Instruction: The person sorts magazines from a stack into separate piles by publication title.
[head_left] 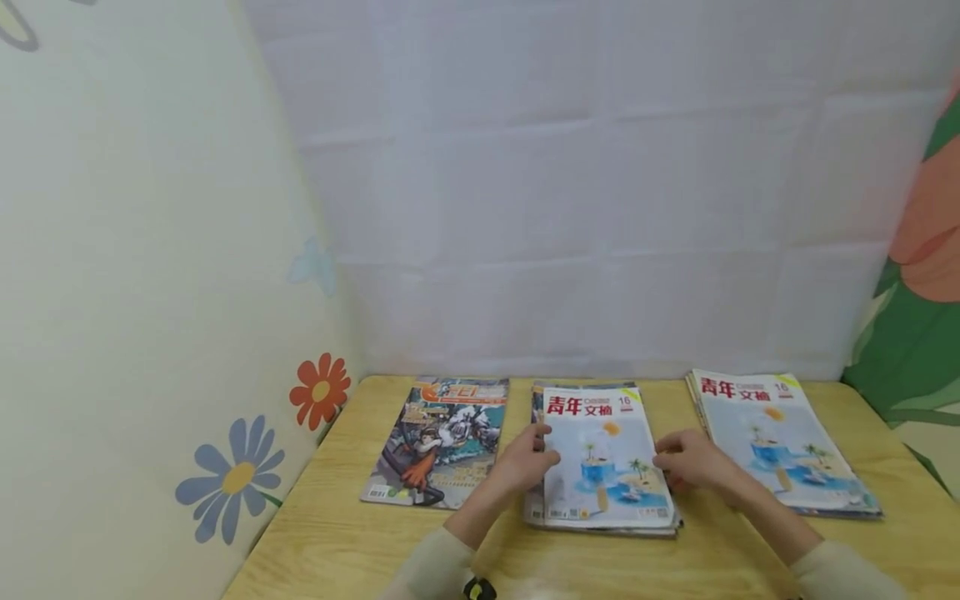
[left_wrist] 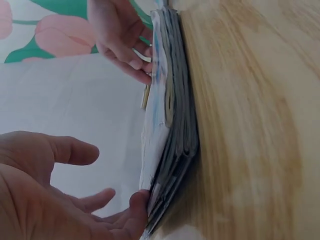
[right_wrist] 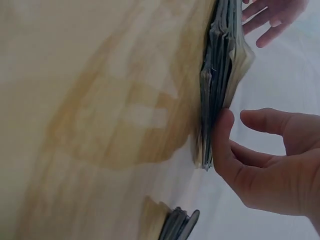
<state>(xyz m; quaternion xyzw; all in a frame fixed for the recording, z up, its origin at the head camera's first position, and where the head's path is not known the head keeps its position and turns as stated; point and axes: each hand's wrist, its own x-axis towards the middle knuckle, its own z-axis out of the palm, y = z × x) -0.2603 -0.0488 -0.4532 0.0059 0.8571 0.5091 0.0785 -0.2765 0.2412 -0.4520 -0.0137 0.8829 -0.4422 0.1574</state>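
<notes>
A stack of magazines (head_left: 603, 450) lies in the middle of the table, its top cover showing a popsicle and a beach scene with red characters above. My left hand (head_left: 527, 460) is at the stack's left edge, fingers spread, with fingertips against the side in the left wrist view. On the opposite side, my right hand (head_left: 696, 458) touches the right edge with loosely bent fingers, its thumb apart from the pages. Seen edge-on, the layered magazines (right_wrist: 217, 70) sit slightly uneven, and darker covers stick out at the back and left under the top one.
To the left lies a magazine (head_left: 442, 442) with a colourful cartoon cover. A second magazine stack (head_left: 780, 442) with the same popsicle cover sits at the right. Behind the wooden table (head_left: 337, 533) hangs a white cloth (head_left: 585, 208); a flower-painted wall (head_left: 150, 292) stands at the left.
</notes>
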